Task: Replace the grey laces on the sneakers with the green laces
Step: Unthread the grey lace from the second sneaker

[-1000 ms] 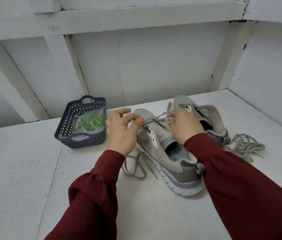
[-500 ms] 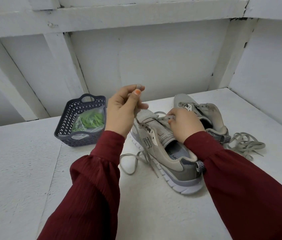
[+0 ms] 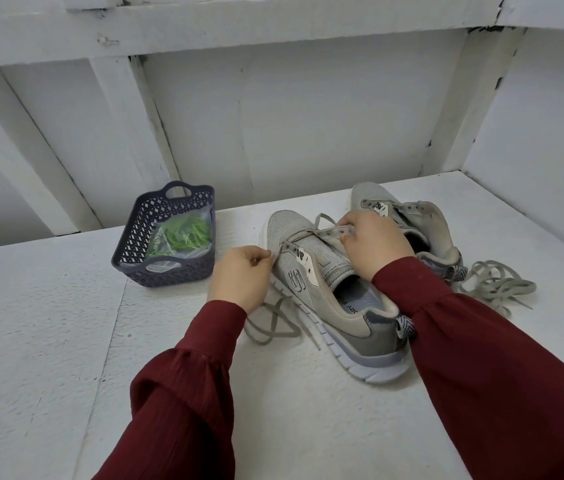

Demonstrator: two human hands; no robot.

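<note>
Left hand [image 3: 239, 276] has dropped, pinching the grey lace [image 3: 275, 317]; right hand [image 3: 374, 244] grips the sneaker [image 3: 349, 318].

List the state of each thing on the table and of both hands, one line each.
near sneaker: upright on its sole, mostly unlaced.
grey lace: partly threaded, ends loose on the table.
far sneaker: visible eyelets empty.
removed lace: loose heap beside the far sneaker.
green laces: bagged, inside the basket.
left hand: pinches the grey lace.
right hand: grips the near sneaker's eyelet flap.
</note>
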